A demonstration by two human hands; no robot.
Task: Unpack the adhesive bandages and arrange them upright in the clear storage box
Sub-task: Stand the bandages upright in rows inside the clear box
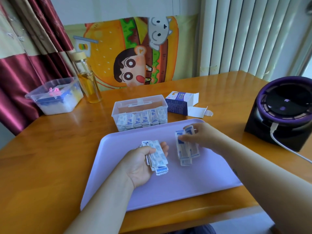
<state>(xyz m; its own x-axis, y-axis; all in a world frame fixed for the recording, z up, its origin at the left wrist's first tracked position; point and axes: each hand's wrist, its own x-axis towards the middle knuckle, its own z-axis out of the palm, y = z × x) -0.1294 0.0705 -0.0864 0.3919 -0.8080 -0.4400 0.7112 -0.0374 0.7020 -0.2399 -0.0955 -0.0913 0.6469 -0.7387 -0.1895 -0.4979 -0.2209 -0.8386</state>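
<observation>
Over a lavender plastic tray (168,188), a person's left hand (143,163) cups a loose sheaf of white-and-blue wrapped adhesive bandages (157,156), with the thumb curled over them, apparently to square them up for loading. The right hand (202,134) pinches the top of a second heap of bandages (186,150) lying on the tray, likely gathering more. Just beyond, the clear rectangular plastic storage box (140,105) already holds a row of bandages (142,119) standing upright along its near wall. The opened blue-and-white cardboard carton (179,103) lies beside it.
</observation>
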